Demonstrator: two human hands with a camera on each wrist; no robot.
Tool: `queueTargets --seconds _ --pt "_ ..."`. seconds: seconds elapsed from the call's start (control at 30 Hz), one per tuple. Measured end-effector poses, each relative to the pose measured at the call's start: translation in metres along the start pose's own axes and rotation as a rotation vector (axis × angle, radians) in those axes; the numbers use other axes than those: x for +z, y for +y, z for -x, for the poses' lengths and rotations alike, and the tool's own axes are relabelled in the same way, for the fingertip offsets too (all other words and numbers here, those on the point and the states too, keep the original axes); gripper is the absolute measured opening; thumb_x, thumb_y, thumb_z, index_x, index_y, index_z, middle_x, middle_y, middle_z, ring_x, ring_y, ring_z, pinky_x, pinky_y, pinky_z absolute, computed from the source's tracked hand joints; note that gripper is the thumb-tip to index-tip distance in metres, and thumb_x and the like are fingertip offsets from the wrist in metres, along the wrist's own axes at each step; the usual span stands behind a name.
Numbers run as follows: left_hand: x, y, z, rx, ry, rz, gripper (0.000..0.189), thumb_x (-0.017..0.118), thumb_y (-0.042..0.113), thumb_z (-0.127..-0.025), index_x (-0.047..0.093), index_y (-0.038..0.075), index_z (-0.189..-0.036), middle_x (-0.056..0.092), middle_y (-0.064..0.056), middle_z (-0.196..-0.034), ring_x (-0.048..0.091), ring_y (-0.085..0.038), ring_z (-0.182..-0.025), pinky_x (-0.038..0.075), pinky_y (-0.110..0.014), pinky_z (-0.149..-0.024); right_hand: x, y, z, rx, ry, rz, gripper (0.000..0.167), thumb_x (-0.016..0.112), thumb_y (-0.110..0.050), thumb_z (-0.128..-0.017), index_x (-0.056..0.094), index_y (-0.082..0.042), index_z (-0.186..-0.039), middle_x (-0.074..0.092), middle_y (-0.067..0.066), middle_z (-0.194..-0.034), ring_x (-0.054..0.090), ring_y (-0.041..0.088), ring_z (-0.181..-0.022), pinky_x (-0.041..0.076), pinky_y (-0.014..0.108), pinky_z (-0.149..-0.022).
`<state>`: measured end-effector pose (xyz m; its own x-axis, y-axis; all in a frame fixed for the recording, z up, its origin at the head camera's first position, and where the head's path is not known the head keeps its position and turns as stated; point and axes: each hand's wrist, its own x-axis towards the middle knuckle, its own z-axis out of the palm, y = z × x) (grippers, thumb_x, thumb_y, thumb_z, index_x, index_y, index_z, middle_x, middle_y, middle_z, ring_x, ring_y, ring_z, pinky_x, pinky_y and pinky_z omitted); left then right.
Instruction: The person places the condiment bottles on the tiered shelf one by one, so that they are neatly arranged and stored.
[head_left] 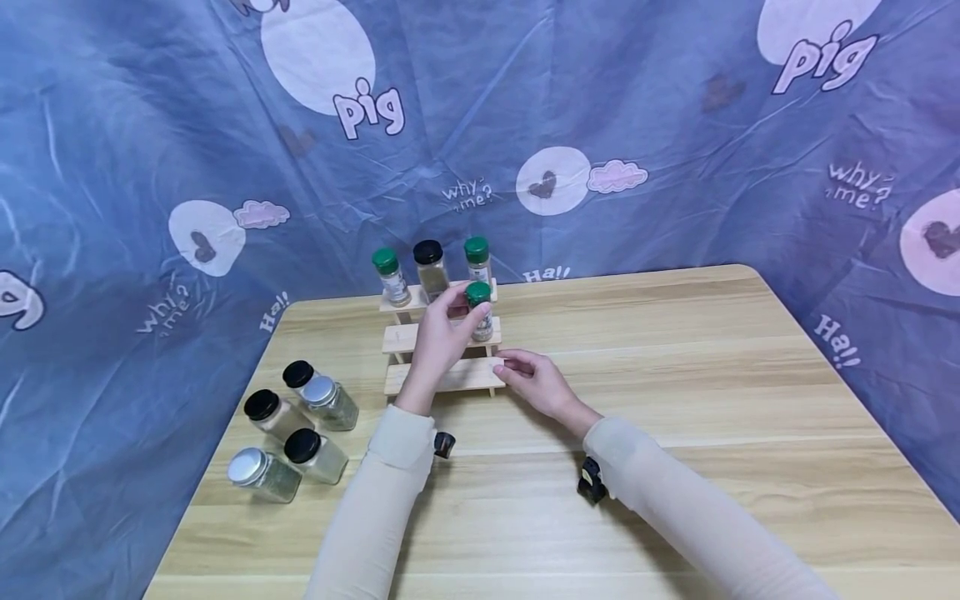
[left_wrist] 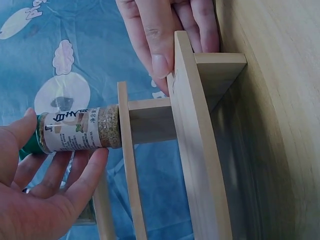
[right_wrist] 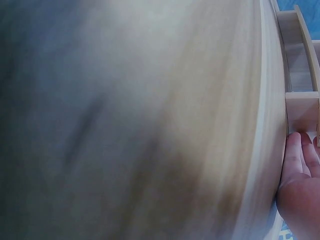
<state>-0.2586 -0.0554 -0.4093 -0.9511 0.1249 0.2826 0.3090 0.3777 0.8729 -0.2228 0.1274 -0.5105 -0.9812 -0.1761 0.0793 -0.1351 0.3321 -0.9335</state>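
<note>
A three-tier wooden rack [head_left: 461, 377] stands at the back of the table. My left hand [head_left: 442, 332] grips a green-capped spice jar [left_wrist: 82, 129] by its upper part, thumb at the cap. The jar's base meets the right end of the middle shelf, and pale granules show through below its label. At the rack's right end, my right hand [head_left: 542, 385] holds the bottom shelf, its thumb on the board, as the left wrist view shows. On the top shelf stand two more green-capped jars [head_left: 392, 279] and a black-capped jar [head_left: 431, 271] between them.
Left of the rack, several spice jars stand grouped on the table [head_left: 675, 358]: some with black caps, such as one jar [head_left: 322, 458], and two with silver caps, such as another jar [head_left: 277, 481]. A blue printed cloth [head_left: 465, 100] hangs behind the table.
</note>
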Motion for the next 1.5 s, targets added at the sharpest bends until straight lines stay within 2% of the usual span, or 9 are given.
queueTargets --seconds 0.43,0.67,0.93,1.07,1.23,1.33,1.43,1.5 --pt "-0.006 0.0 0.003 -0.012 -0.031 -0.03 0.047 0.077 0.03 -0.098 0.064 0.016 -0.141 0.072 -0.01 -0.133 0.07 -0.028 -0.123 0.055 -0.042 -0.109 0.0 0.001 0.0 -0.016 -0.01 -0.021 0.041 0.069 -0.02 -0.103 0.064 -0.002 -0.139 0.07 0.024 -0.133 0.07 0.038 -0.123 0.06 0.039 -0.103" --pt "-0.022 0.01 0.011 -0.017 -0.024 -0.057 0.057 0.077 0.039 -0.097 0.059 0.018 -0.147 0.069 -0.012 -0.138 0.069 -0.03 -0.126 0.057 -0.045 -0.108 -0.001 0.004 0.0 -0.004 0.003 -0.006 0.043 0.069 -0.02 -0.103 0.063 -0.002 -0.141 0.07 0.025 -0.132 0.071 0.038 -0.122 0.06 0.039 -0.103" --pt "-0.058 0.016 0.03 0.024 0.056 -0.043 0.056 0.076 0.04 -0.098 0.061 0.015 -0.145 0.068 -0.016 -0.137 0.069 -0.028 -0.123 0.061 -0.044 -0.102 -0.002 0.005 0.0 0.011 0.006 -0.004 0.043 0.069 -0.02 -0.103 0.063 -0.002 -0.141 0.071 0.026 -0.13 0.071 0.039 -0.12 0.061 0.037 -0.101" --pt "-0.081 0.017 0.044 0.012 0.103 -0.044 0.053 0.071 0.048 -0.099 0.063 0.02 -0.144 0.071 -0.012 -0.134 0.071 -0.024 -0.121 0.061 -0.044 -0.1 -0.002 0.005 0.0 0.009 0.007 0.003 0.043 0.069 -0.022 -0.103 0.063 -0.002 -0.141 0.071 0.026 -0.129 0.072 0.038 -0.119 0.061 0.036 -0.1" --pt "-0.11 0.017 0.064 0.022 0.164 -0.075 0.048 0.067 0.046 -0.102 0.064 0.022 -0.143 0.071 -0.008 -0.134 0.07 -0.025 -0.122 0.061 -0.046 -0.1 -0.001 0.004 -0.002 0.01 0.007 0.011 0.044 0.07 -0.022 -0.103 0.063 -0.002 -0.141 0.071 0.025 -0.129 0.072 0.038 -0.119 0.061 0.037 -0.101" --pt "-0.128 0.017 0.077 0.013 0.199 -0.118 0.045 0.066 0.043 -0.104 0.064 0.023 -0.144 0.071 -0.007 -0.135 0.07 -0.022 -0.123 0.061 -0.034 -0.098 -0.001 0.003 -0.002 0.013 0.002 0.01 0.043 0.07 -0.021 -0.103 0.063 -0.002 -0.141 0.071 0.025 -0.129 0.072 0.038 -0.119 0.06 0.038 -0.102" --pt "-0.147 0.016 0.092 -0.004 0.256 -0.141 0.042 0.066 0.04 -0.104 0.065 0.024 -0.143 0.071 -0.005 -0.135 0.07 -0.013 -0.119 0.057 -0.017 -0.091 0.0 0.002 -0.002 0.026 0.004 0.001 0.043 0.071 -0.022 -0.102 0.064 -0.004 -0.14 0.072 0.023 -0.128 0.072 0.036 -0.119 0.06 0.038 -0.102" --pt "-0.159 0.014 0.102 -0.012 0.306 -0.155 0.04 0.067 0.036 -0.104 0.066 0.023 -0.141 0.072 -0.005 -0.134 0.069 -0.004 -0.115 0.054 -0.01 -0.087 0.001 0.002 -0.003 0.022 -0.001 0.003 0.043 0.07 -0.022 -0.102 0.064 -0.004 -0.141 0.072 0.024 -0.128 0.072 0.037 -0.118 0.061 0.037 -0.101"
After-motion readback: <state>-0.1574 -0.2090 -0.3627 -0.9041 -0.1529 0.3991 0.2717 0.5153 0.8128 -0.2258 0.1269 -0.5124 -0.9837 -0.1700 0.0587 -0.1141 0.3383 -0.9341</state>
